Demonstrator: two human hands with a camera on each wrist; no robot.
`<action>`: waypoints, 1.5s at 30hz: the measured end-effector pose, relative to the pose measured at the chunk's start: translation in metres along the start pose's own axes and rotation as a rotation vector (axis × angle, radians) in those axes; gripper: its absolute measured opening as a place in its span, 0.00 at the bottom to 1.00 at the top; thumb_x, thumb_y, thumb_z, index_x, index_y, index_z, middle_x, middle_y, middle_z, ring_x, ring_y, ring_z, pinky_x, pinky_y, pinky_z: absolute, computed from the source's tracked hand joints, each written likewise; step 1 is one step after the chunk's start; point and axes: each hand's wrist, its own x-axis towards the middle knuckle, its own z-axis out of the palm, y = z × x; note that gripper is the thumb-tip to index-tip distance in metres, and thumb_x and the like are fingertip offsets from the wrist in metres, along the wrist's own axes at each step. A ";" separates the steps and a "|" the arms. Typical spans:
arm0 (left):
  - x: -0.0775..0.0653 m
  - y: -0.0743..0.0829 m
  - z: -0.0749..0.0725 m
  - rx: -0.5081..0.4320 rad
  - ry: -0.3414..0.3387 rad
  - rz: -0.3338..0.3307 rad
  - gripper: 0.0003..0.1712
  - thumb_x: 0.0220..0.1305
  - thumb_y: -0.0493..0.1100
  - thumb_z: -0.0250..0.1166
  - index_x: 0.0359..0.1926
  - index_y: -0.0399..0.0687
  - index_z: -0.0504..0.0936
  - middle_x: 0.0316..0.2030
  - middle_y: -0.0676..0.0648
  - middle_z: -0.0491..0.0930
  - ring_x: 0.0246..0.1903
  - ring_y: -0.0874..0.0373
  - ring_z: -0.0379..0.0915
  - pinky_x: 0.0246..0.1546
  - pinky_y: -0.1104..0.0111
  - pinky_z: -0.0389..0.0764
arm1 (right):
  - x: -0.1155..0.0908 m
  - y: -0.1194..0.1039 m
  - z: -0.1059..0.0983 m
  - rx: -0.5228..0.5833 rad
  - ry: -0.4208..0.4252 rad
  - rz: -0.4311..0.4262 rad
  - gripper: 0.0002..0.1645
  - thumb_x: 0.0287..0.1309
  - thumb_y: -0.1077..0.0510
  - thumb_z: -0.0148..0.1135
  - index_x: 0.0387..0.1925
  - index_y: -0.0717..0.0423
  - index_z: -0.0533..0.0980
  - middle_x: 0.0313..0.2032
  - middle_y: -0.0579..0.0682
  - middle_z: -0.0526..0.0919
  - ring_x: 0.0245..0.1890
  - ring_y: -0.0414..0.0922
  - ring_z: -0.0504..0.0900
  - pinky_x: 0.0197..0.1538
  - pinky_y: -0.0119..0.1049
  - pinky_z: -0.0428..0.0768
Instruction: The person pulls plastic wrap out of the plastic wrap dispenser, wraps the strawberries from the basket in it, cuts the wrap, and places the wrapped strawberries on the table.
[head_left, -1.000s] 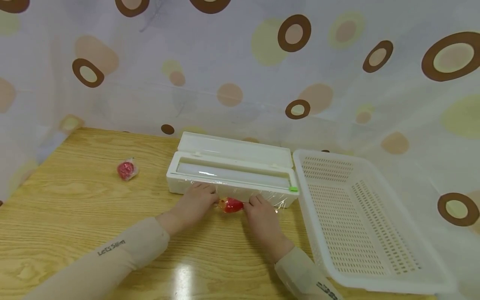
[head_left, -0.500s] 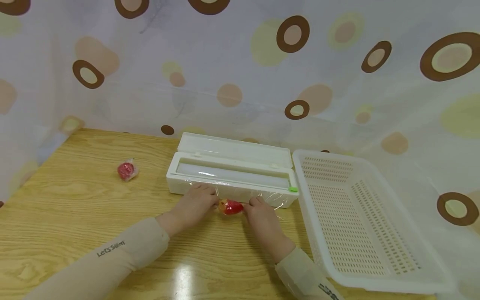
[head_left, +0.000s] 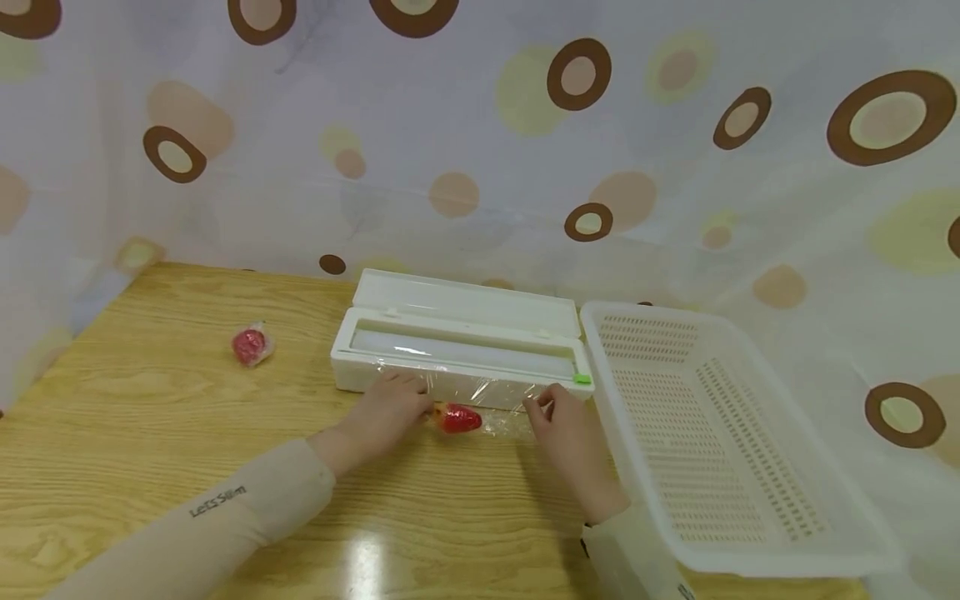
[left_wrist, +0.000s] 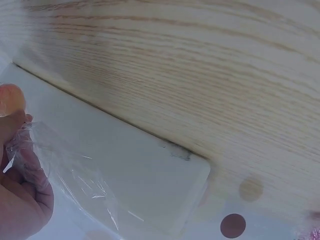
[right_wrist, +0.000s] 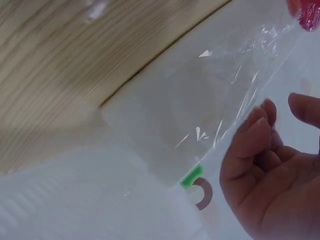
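A small red fruit with a yellow end [head_left: 458, 418] lies wrapped in clear cling film [head_left: 502, 423] in front of the film box. My left hand [head_left: 391, 410] pinches the gathered film at the fruit's yellow end; in the left wrist view the bunched film [left_wrist: 22, 142] shows between thumb and fingers. My right hand [head_left: 566, 433] is to the right of the fruit, near the film's loose part. In the right wrist view, thumb and bent fingers of this hand [right_wrist: 272, 175] stand apart, with the sheet's edge beside the fingertips.
The white film dispenser box [head_left: 450, 381] has its lid [head_left: 465, 302] raised, a film roll [head_left: 457, 350] inside and a green slider [head_left: 582, 379] at the right. A white perforated basket [head_left: 630, 433] stands right. A red film-wrapped ball [head_left: 251, 345] lies left on the wooden table [head_left: 150, 417].
My right hand has let go of the film at the fruit's red end and moved right, its thumb and fingers parting. The left hand keeps its hold at the other end.
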 end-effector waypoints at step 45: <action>0.067 0.040 -0.021 -0.078 -0.016 0.021 0.09 0.59 0.40 0.63 0.41 0.47 0.82 0.36 0.49 0.82 0.40 0.53 0.78 0.44 0.61 0.76 | 0.035 0.068 -0.016 0.067 -0.182 0.216 0.28 0.59 0.42 0.58 0.35 0.67 0.77 0.26 0.55 0.82 0.23 0.43 0.74 0.26 0.33 0.71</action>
